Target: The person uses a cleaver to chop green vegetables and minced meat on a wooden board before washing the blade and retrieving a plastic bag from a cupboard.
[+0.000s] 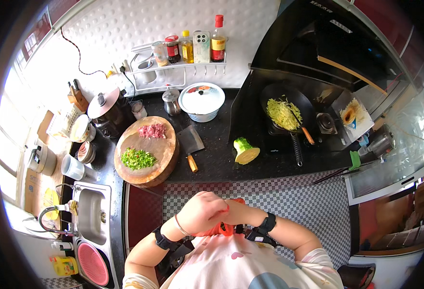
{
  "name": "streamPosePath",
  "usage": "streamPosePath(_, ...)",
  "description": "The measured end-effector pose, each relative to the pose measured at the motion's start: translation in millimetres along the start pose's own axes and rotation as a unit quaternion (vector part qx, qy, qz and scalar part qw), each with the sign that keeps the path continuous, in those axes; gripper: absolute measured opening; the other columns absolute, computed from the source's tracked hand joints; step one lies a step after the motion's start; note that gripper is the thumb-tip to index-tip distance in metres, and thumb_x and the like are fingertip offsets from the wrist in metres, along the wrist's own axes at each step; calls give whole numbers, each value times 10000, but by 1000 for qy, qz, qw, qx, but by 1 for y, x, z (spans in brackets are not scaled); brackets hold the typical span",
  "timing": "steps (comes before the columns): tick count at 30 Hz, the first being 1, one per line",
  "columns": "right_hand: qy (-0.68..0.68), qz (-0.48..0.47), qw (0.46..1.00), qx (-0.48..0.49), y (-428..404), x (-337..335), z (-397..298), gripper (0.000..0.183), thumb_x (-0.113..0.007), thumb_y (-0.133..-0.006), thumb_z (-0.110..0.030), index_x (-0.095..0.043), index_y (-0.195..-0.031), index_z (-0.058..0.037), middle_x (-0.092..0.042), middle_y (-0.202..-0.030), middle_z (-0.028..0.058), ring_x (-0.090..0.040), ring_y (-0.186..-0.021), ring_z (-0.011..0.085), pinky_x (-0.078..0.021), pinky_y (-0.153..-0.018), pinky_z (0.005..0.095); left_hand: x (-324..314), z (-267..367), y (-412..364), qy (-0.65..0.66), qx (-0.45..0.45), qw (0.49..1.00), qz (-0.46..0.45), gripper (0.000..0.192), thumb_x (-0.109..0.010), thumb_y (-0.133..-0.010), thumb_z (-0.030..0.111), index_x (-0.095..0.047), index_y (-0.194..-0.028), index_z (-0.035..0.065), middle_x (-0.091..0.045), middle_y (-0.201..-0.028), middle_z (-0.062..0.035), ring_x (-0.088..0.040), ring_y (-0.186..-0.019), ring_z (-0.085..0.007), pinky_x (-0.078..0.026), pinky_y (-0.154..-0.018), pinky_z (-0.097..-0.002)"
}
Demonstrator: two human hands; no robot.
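Close to the chest, my left hand (202,213) and my right hand (236,212) meet at a red plastic bag (217,229); how the fingers grip it is hidden. On the counter ahead, a round wooden chopping board (125,142) bears minced meat (152,130) and chopped green chillies (138,159). A cleaver (191,141) lies just right of the board. Farther right rests a cut piece of green-skinned squash (246,151). Pale green shreds (283,113) fill part of a black wok (307,108) on the stove, with a wooden-handled spatula (307,136) leaning in it.
A lidded enamel pot (202,103) and a metal canister (171,103) stand behind the cleaver. Bottles and a phone (201,47) are on the wall rack (179,66). At left are a steel sink (91,216), a pink colander (92,263) and a black cooker (112,112).
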State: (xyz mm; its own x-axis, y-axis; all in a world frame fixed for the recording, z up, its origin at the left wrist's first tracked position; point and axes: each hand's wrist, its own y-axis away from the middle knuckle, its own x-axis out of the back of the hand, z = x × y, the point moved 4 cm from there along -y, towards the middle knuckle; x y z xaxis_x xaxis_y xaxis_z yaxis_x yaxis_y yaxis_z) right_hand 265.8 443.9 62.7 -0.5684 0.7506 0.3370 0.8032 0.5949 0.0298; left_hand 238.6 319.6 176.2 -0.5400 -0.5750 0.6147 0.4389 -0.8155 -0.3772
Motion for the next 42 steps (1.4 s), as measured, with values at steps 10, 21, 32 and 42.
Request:
streamPosePath(10, -200, 15, 975, -97, 19, 38, -58, 330, -448, -1055, -256, -667, -1108, -15, -697, -1074, 87, -639, -988, 152, -490, -889, 321, -58, -64, 39, 181, 186, 966, 8, 463, -799, -764, 142, -630, -1183, 40, -662, -1136, -198, -621, -1098, -356, -489, -961, -386)
streamPosePath(21, 363, 229, 895, 117, 43, 62, -70, 244, -673, -718, -25, -647, -954, -80, -553, -869, 90, -561, -770, 296, -471, -723, 391, -49, -69, 16, 337, 247, 908, 27, 255, -507, -991, 156, -647, -872, -21, -597, -906, -38, -577, -769, -133, -504, -781, -294)
streamPosePath(32, 323, 262, 889, 189, 34, 59, -64, 148, -653, -778, -95, -511, -740, -72, -521, -853, 87, -560, -739, 277, -470, -677, 397, -51, -64, 15, 434, 371, 815, 100, 195, -553, -1019, 152, -600, -1173, 43, -611, -886, 42, -505, -694, -28, -418, -608, -177)
streamPosePath(42, 310, 263, 890, 209, 30, 78, -108, 206, -747, -771, -122, -550, -739, -71, -581, -968, 93, -586, -833, 289, -466, -762, 413, 12, -29, 16, 347, 296, 844, 284, 124, -486, -1030, 131, -547, -942, 68, -598, -799, -2, -554, -679, -89, -467, -663, -230)
